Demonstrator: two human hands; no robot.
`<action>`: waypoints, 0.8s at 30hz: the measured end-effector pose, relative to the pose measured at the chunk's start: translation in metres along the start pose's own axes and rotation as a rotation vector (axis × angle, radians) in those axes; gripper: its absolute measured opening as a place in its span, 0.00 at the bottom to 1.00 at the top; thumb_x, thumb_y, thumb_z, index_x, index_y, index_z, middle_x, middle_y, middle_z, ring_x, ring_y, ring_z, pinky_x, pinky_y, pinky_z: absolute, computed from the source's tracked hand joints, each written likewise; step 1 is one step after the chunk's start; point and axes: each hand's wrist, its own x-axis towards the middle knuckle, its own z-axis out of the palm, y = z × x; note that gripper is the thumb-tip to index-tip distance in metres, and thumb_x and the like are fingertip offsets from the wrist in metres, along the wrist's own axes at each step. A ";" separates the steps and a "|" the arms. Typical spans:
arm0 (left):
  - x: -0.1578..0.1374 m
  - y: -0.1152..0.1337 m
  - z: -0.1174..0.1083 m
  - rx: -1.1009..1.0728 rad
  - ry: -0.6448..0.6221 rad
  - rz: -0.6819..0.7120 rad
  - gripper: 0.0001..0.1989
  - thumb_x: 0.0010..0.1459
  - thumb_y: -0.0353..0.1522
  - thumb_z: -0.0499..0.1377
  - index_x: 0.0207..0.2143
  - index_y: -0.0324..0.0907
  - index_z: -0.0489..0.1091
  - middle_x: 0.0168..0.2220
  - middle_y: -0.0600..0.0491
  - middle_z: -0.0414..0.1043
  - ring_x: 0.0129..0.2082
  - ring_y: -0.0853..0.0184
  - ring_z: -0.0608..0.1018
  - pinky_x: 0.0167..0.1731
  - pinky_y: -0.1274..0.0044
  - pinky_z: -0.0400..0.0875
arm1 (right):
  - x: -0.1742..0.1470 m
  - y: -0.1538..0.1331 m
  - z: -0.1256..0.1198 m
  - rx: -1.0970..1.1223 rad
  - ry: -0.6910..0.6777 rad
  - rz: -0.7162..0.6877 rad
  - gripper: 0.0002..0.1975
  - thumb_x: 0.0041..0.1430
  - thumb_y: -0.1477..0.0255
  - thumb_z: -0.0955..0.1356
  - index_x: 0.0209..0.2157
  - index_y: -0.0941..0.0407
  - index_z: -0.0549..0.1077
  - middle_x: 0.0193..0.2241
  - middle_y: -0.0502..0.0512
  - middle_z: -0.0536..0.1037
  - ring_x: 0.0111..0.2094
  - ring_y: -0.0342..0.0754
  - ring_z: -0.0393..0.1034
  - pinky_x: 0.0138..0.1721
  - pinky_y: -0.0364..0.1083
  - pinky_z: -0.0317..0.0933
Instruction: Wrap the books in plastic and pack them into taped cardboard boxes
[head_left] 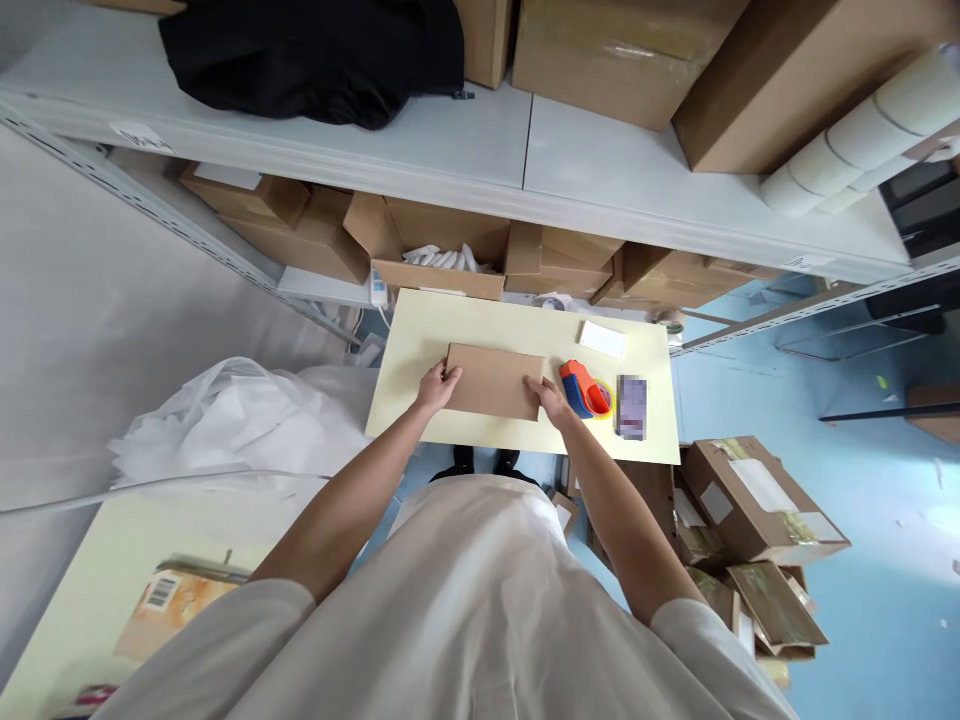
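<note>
Closed firmly, with the left grip [438, 385], on one short end of a flat, oblong box [491, 382] of matt brown cardboard: thumb laid over the smooth upper face, fingers mostly hidden. Closed likewise on the opposite end, with the right grip [551, 398], thumb again on top. Held level between the two, over the front middle of a smooth, pale yellow tabletop [405, 335]; impossible to tell whether resting on it or slightly raised.

Just beside the right grip, a chunky tape dispenser [579, 388] in orange-red and blue, rounded in outline, with a yellow ring of tape [607, 398]. Farther right, a pixelated purple rectangle [631, 407]; near the back edge, a thin white rectangle [602, 339].

Beyond, in an open carton [439, 280], crinkled white pieces [442, 257]. Above, on a hard grey-white shelf [472, 140], limp black fabric [315, 60], square-edged cartons [615, 55] and pale cylindrical rolls [862, 130]. To the left, a billowing heap of translucent white sheeting [240, 425]. To the right, on a glossy blue floor [750, 390], taped, stacked boxes [757, 500].
</note>
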 end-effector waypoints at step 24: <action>0.001 0.083 0.035 0.486 0.085 0.485 0.24 0.60 0.39 0.53 0.57 0.39 0.62 0.61 0.39 0.59 0.61 0.51 0.61 0.58 0.60 0.57 | -0.016 0.041 -0.076 -0.935 0.481 -0.059 0.21 0.57 0.63 0.67 0.47 0.62 0.68 0.45 0.71 0.72 0.49 0.60 0.64 0.48 0.54 0.57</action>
